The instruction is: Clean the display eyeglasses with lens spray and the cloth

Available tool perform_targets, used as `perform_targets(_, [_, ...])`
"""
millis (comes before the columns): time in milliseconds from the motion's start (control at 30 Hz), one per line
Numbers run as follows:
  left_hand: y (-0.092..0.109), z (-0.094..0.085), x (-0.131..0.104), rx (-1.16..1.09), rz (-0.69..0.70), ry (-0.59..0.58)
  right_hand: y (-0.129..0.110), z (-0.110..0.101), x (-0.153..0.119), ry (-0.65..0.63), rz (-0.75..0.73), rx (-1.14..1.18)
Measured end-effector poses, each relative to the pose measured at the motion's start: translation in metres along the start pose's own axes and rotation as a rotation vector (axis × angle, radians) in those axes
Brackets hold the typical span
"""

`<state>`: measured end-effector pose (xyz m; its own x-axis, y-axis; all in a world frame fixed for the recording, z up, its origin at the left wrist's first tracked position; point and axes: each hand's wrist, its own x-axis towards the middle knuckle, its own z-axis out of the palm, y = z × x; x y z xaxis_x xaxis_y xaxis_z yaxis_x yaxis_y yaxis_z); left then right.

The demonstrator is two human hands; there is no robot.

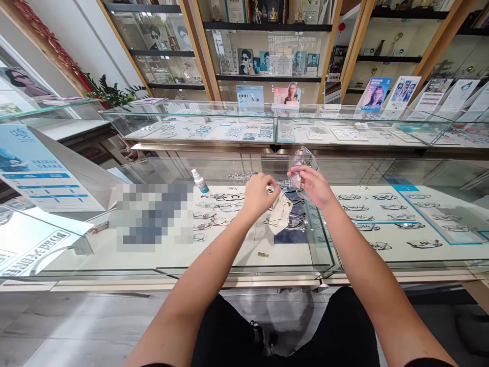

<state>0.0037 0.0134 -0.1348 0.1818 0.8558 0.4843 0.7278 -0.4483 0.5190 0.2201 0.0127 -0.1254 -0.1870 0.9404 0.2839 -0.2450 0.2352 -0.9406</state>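
My left hand (pixel 261 193) is closed on a cream cloth (pixel 281 214), which hangs down from its fingers over the glass counter. Just to the right, my right hand (pixel 314 186) pinches a pair of clear glasses (pixel 305 159) with its fingertips. The glasses are held tilted above the counter, one part rising over the fingers. A small gap separates the two hands. Under them, rows of eyeglass frames (pixel 225 197) lie inside the display case.
A small white spray bottle (pixel 200 182) stands on the glass left of my hands. A gold-coloured small piece (pixel 263 255) lies near the front edge. More frames (pixel 393 207) fill the right case. An information stand (pixel 46 173) is at far left; another glass counter (pixel 214 131) runs behind.
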Motion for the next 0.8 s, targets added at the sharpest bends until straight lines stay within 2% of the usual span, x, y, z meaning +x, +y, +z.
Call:
perform_targets(100, [0.008,0.018,-0.01,0.139,-0.028,-0.166,-0.002,0.001,-0.001,-0.004,0.002,0.017])
perform_targets(233, [0.002,0.019,-0.011,0.218,-0.138,-0.271,-0.003,0.002,-0.001,-0.01,0.006,0.014])
perform_targets(500, [-0.009,0.012,-0.002,0.161,-0.278,-0.338,0.001,0.001,-0.001,-0.019,0.004,0.007])
perform_targets(800, [-0.006,0.011,-0.002,0.21,-0.244,-0.347,0.002,0.001,0.0,-0.025,0.001,0.056])
